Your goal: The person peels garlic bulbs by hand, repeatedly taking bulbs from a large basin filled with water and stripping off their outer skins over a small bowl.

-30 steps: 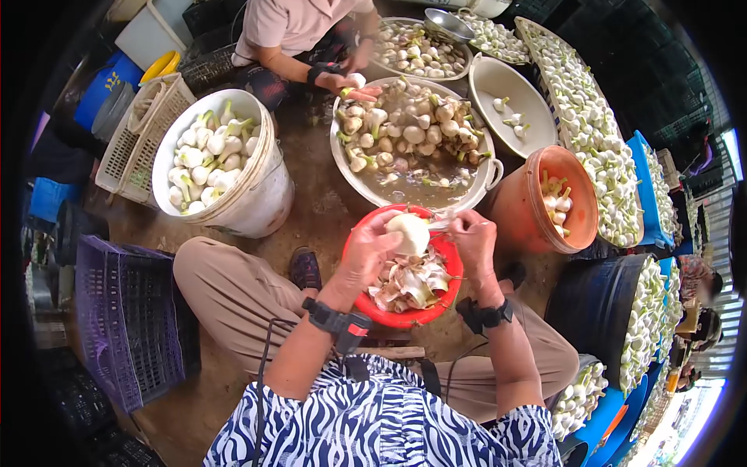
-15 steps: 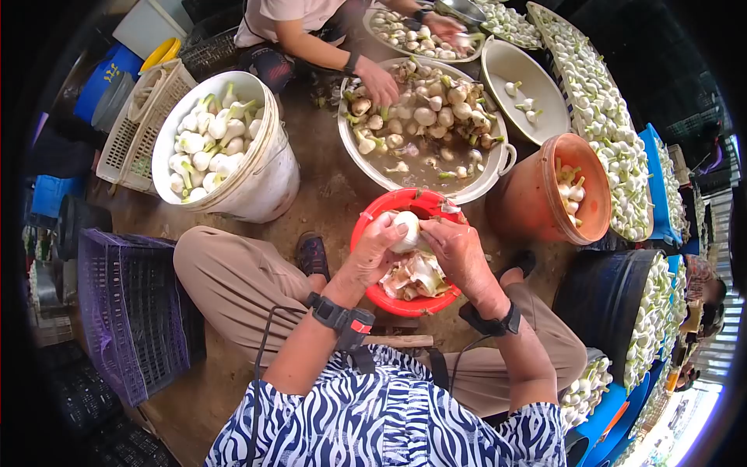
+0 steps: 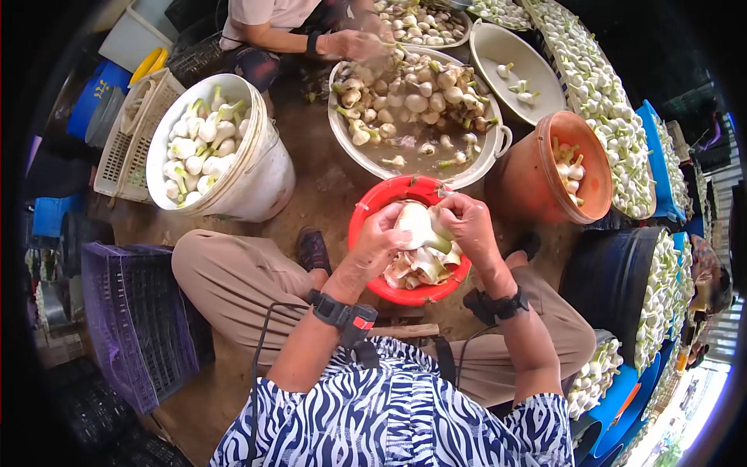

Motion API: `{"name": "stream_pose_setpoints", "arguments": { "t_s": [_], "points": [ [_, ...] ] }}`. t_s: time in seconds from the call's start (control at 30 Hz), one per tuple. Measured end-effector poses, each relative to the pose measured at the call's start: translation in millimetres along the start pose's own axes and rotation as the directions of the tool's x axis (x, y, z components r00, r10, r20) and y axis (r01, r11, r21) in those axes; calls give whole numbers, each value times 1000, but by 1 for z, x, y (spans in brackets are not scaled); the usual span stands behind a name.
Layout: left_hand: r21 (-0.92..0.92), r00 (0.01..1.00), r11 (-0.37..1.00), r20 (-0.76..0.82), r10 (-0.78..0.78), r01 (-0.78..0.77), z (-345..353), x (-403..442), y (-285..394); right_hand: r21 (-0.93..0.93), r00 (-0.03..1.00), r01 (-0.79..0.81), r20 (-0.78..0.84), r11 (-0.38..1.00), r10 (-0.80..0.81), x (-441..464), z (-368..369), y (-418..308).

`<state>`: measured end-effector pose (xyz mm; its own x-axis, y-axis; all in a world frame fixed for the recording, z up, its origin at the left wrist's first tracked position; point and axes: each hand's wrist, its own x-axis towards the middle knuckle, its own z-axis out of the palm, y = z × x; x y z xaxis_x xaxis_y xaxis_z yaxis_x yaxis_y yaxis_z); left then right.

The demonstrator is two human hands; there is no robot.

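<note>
Over a red basin (image 3: 364,208) my left hand (image 3: 379,240) grips a white garlic bulb (image 3: 415,226) from its left side. My right hand (image 3: 469,226) is closed at the bulb's right side, pinching its outer skin near the greenish stem. Loose peeled skins (image 3: 420,268) lie in the basin under both hands. Just beyond is a wide pale basin (image 3: 476,177) of muddy water and unpeeled garlic.
A white bucket (image 3: 268,175) of clean bulbs stands at the left, an orange bucket (image 3: 525,183) at the right. Across the pale basin sits a co-worker (image 3: 272,31). A purple crate (image 3: 136,327) is at lower left; garlic-filled trays (image 3: 587,101) line the right.
My right hand has drawn slightly to the right, and skin now spreads from the bulb. The co-worker's hands have moved back from the garlic and the far basin to the pale basin's far rim.
</note>
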<state>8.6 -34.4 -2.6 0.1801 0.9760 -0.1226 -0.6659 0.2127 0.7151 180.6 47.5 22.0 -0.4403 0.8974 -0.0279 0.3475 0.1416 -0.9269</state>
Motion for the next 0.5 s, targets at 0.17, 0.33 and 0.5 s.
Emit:
{"name": "stream_pose_setpoints", "arguments": {
  "t_s": [0.17, 0.33, 0.5],
  "points": [
    [-239, 1000, 971, 18, 2, 2, 1, 2, 1, 296, 965, -124, 257, 947, 46, -8, -4, -7],
    [342, 998, 940, -64, 12, 10, -2, -1, 8, 275, 980, -126, 181, 953, 78, -6, 3, 20],
    [-53, 989, 999, -151, 3, -11, 4, 1, 8, 472, 1000, -14, 21, 881, 4, -9, 16, 0]
  ]
}}
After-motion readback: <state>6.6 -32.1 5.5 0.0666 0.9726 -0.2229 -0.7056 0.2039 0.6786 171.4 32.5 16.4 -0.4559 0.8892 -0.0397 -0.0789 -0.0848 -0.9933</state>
